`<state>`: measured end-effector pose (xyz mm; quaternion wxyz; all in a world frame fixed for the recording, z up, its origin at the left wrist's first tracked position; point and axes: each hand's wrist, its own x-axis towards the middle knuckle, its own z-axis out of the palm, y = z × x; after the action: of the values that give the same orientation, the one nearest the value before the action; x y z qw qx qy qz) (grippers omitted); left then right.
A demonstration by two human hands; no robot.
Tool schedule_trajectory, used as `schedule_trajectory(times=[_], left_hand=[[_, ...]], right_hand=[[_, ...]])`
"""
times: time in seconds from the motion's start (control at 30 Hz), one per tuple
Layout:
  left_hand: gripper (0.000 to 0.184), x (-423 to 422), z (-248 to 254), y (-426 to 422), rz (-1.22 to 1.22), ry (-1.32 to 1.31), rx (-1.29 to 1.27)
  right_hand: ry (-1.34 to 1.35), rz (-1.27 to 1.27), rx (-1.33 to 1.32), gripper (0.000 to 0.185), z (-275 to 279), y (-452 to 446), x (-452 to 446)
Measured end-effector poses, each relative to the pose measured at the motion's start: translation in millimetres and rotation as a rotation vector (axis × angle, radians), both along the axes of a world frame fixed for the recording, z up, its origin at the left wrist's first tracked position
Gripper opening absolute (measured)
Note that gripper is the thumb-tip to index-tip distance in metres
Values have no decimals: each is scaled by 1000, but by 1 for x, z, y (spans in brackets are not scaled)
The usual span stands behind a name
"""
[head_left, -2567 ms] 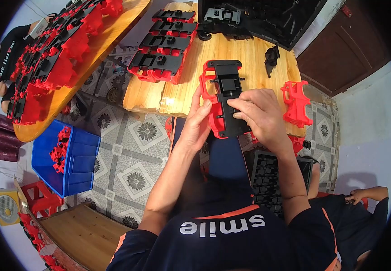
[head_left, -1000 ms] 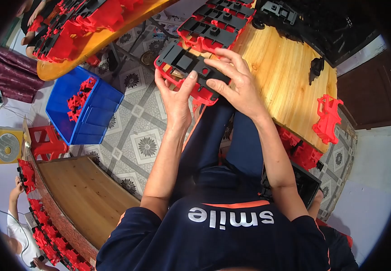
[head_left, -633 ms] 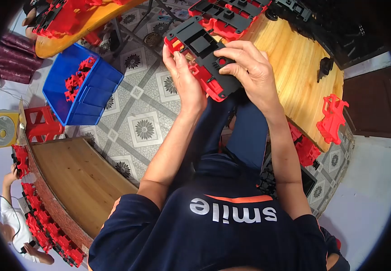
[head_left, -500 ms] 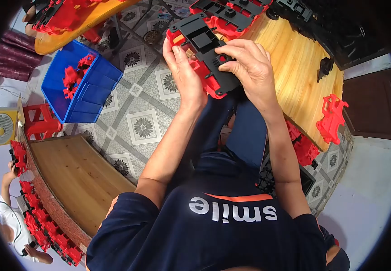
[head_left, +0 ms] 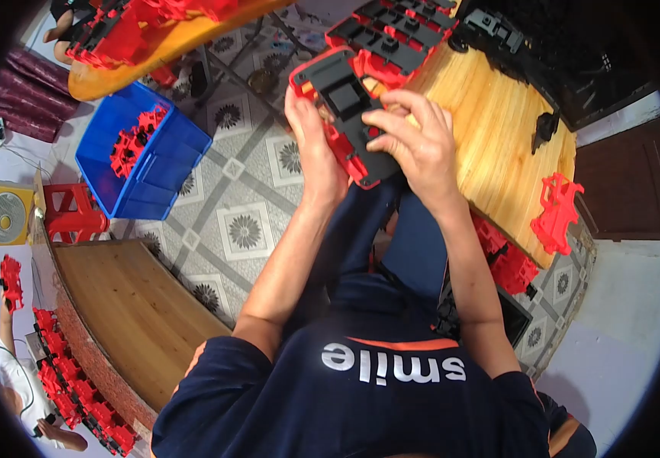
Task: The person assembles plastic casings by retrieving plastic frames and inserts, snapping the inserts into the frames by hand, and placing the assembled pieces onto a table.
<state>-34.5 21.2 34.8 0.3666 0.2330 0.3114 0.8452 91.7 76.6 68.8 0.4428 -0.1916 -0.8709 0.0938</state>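
Note:
My left hand (head_left: 319, 156) grips the left side of a red plastic body with a black plate (head_left: 379, 164) fitted on it, tilted above my lap. This looks like a toy vehicle chassis. Over the plate, my right hand (head_left: 421, 145) has its thumb and index finger curled together beside a small round hole where red shows through. Whatever lies between those fingertips is too small or hidden to make out. Just beyond, several similar red-and-black chassis (head_left: 391, 46) lie on the wooden table (head_left: 490, 126).
Right of my hands are a small black part (head_left: 546, 130) and a red frame (head_left: 557, 214) on the table. A blue bin (head_left: 147, 179) holding red parts stands on the floor at left. At far left, another person's hand raises a red part (head_left: 11, 282) beside rows of them.
The chassis and both my hands sit slightly lower in view. My right fingers remain at the hole. At far left, the other person has lifted a red part away from the bench edge.

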Motion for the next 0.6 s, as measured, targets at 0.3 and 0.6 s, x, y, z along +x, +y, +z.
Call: schedule_trajectory(times=[0.3, 0.6], left_hand=[[63, -5, 5, -16, 109, -203, -4], [52, 0, 4, -8, 165, -137, -216]], right_hand=[[495, 457, -1243, 87, -25, -28, -1], [411, 290, -1443, 54, -37, -16, -16]])
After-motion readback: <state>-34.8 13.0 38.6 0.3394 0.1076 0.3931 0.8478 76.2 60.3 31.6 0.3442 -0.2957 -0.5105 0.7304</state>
